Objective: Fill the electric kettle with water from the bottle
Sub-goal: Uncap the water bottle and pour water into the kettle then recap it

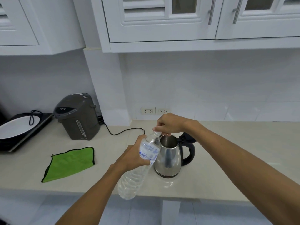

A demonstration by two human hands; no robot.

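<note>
Left hand (134, 155) wraps the upper body of the clear plastic water bottle (139, 164), tilted over the counter's near edge, neck beside the open stainless electric kettle (168, 157) at centre; right hand (168, 123) pinches the white cap (156, 129). Judged heavy, thin-walled and squeezable: best held firmly at mid-body

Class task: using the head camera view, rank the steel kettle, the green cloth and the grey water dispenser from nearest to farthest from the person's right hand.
From the right hand:
1. Steel kettle, directly beneath it.
2. Grey water dispenser, far left against the wall.
3. Green cloth, front left on the counter; nearly tied with the dispenser.
</note>
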